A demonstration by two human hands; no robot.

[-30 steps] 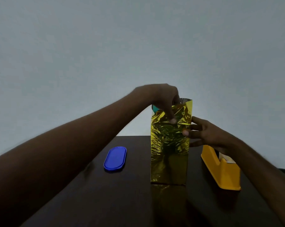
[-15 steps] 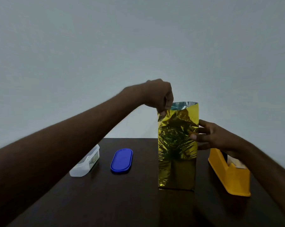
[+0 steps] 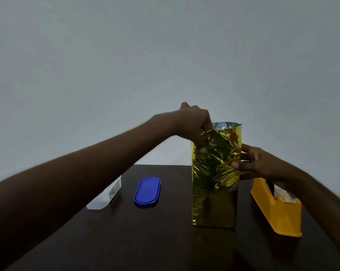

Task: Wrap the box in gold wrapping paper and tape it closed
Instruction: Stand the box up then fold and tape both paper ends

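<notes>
- Gold-wrapped box (image 3: 215, 184) stands upright on the tabletop (image 3: 145, 235), long axis vertical
- Left hand (image 3: 196, 128) pinches the paper's top-left flap
- Right hand (image 3: 251, 163), fingers straight, steadies the box's right side, nearer the tape dispenser (image 3: 278, 214)

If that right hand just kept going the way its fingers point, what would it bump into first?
The right hand points leftward at the gold-wrapped box, and its fingertips already appear to touch the box's right side, so it would push the box itself.

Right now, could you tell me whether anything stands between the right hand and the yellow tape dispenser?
Nothing visible does. The right hand rests on the gold-wrapped box, directly above the tape dispenser, with only open air between them.
</notes>
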